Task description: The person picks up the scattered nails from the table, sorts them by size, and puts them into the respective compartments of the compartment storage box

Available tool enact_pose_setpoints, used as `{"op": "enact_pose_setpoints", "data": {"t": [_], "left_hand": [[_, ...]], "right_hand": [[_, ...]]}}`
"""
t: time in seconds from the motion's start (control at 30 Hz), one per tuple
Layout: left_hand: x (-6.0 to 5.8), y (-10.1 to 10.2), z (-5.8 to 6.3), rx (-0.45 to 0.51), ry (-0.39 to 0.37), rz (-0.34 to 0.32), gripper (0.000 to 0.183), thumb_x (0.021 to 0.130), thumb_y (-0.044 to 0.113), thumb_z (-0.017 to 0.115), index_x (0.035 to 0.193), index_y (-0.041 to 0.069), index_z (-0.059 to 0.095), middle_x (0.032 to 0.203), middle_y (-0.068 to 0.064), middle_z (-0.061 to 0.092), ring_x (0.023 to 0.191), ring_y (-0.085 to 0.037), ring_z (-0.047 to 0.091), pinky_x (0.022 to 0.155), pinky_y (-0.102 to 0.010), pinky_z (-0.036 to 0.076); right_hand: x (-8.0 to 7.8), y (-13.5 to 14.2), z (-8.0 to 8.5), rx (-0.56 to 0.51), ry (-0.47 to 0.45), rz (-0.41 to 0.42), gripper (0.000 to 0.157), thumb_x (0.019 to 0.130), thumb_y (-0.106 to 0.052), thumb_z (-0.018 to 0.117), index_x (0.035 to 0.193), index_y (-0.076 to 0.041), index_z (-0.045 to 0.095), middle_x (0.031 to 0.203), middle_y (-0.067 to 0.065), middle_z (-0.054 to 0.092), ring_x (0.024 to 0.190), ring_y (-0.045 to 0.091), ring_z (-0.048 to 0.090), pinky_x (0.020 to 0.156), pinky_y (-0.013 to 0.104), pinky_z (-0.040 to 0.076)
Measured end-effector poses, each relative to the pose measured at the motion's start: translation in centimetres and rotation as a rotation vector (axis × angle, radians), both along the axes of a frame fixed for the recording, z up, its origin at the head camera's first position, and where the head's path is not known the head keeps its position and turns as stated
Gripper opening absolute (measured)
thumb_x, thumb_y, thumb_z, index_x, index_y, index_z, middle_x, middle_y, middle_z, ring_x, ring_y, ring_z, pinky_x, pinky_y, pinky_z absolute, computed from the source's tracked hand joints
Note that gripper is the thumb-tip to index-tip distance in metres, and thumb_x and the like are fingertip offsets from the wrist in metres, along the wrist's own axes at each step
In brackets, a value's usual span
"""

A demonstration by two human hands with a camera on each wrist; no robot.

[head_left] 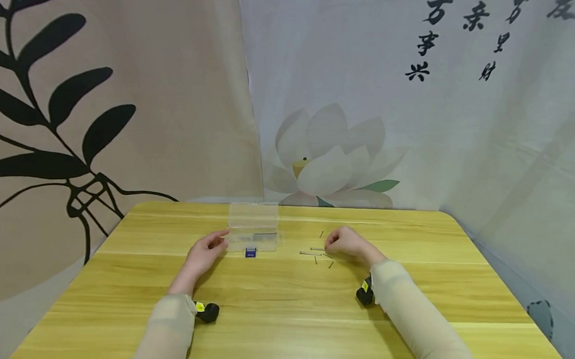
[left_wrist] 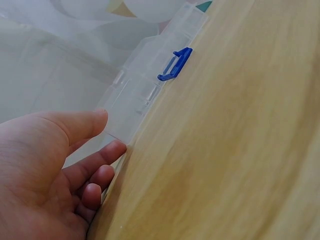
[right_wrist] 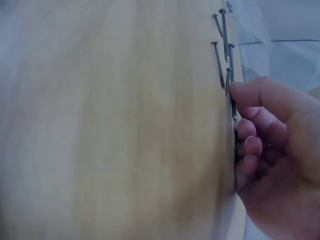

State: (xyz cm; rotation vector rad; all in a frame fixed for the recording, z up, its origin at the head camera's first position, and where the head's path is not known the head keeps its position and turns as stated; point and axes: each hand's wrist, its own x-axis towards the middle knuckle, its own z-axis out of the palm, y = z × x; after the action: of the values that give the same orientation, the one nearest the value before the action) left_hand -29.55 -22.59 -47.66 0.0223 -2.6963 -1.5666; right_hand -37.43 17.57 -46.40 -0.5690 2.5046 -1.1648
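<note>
My left hand (head_left: 207, 254) is at the left side of a clear plastic box (head_left: 253, 215), its thumb tip and a fingertip (left_wrist: 118, 146) right at the box's end wall. The box stands with its lid raised, and a blue latch (head_left: 250, 252) hangs at its front. Inside it lies a dark, thin nail (head_left: 265, 233). My right hand (head_left: 348, 241) is low over loose metal nails (head_left: 310, 253), thumb and forefinger pinching a nail (right_wrist: 233, 107) at the tabletop; the forefinger tip is hidden behind the thumb. Several more nails (right_wrist: 218, 65) lie beside the fingertips.
All this lies on a light wooden table (head_left: 272, 318), whose far edge runs just behind the box. A printed cloth backdrop (head_left: 185, 89) with leaves, a lotus and lettering hangs behind it. Small black cameras (head_left: 208, 312) are strapped at both wrists.
</note>
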Motion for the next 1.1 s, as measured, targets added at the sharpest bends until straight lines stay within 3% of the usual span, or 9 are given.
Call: {"op": "enact_pose_setpoints", "data": {"t": [0.2,0.33,0.57,0.77,1.1], "left_hand": [[0.0,-0.3,-0.2,-0.011,0.007,0.005,0.042,0.101,0.022,0.055,0.141,0.010,0.052,0.127,-0.018,0.057,0.113,-0.031,0.050,0.095,-0.049,0.040],[-0.2,-0.4,-0.5,-0.013,0.011,0.001,0.042,0.101,0.022,0.055,0.141,0.010,0.051,0.127,-0.018,0.056,0.114,-0.032,0.050,0.095,-0.049,0.040],[-0.4,-0.7,-0.5,-0.013,0.023,0.000,0.043,0.100,0.022,0.056,0.140,0.008,0.052,0.126,-0.019,0.057,0.114,-0.032,0.051,0.096,-0.050,0.040],[-0.4,-0.6,-0.5,-0.007,0.027,-0.003,0.042,0.101,0.021,0.055,0.140,0.009,0.052,0.127,-0.019,0.057,0.115,-0.032,0.050,0.097,-0.050,0.039],[-0.4,-0.4,-0.4,-0.016,0.030,0.008,0.041,0.100,0.022,0.056,0.139,0.010,0.053,0.125,-0.017,0.058,0.112,-0.031,0.051,0.095,-0.049,0.039]], "right_hand": [[0.0,-0.6,-0.2,0.026,0.001,0.023,0.013,0.082,-0.001,0.064,0.069,-0.005,0.063,0.059,-0.001,0.049,0.053,0.012,0.037,0.056,0.026,0.034],[0.0,-0.5,-0.3,0.029,0.026,0.018,0.013,0.081,-0.001,0.063,0.070,-0.006,0.065,0.059,-0.002,0.051,0.052,0.011,0.037,0.055,0.025,0.033],[-0.1,-0.1,-0.4,-0.008,0.052,0.001,0.010,0.085,-0.005,0.061,0.083,-0.003,0.071,0.079,0.002,0.065,0.062,0.013,0.045,0.061,0.028,0.039],[-0.5,0.4,-0.6,-0.046,0.018,-0.026,0.012,0.091,-0.007,0.060,0.091,-0.002,0.071,0.090,0.005,0.067,0.072,0.016,0.052,0.067,0.029,0.046],[-0.3,0.6,-0.5,-0.089,-0.009,-0.023,0.013,0.091,-0.009,0.065,0.094,0.002,0.071,0.094,0.008,0.068,0.077,0.016,0.055,0.069,0.030,0.048]]}}
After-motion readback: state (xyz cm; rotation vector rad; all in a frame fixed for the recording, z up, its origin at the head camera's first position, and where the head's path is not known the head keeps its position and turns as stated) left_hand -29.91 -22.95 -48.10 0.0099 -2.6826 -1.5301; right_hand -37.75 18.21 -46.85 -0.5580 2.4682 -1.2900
